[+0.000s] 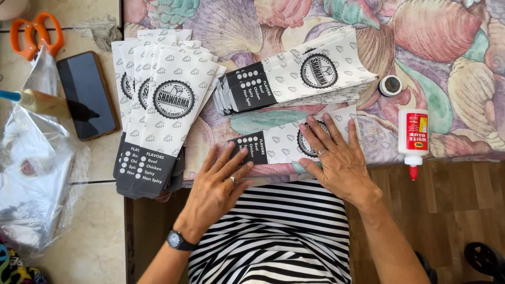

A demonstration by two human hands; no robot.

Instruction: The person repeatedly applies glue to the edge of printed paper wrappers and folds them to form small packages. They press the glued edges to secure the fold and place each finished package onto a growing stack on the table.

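Your left hand (220, 181) and right hand (334, 158) lie spread flat, pressing a thin paper sleeve (281, 142) | flat, long, white with a black end | long axis 3-to-9 o'clock, black end toward 9 | on the shell-patterned cloth (263, 21), 6 o'clock of the sleeve stack (300, 79).

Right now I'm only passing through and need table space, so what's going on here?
A person presses both hands flat on one printed paper sleeve lying on the shell-patterned cloth: left hand near its dark end, right hand over its round emblem. The sleeve lies sideways at the table edge. Above it sits a fanned stack of sleeves, and another stack lies to the left. A white glue bottle lies at the right; a phone and orange scissors are far left.
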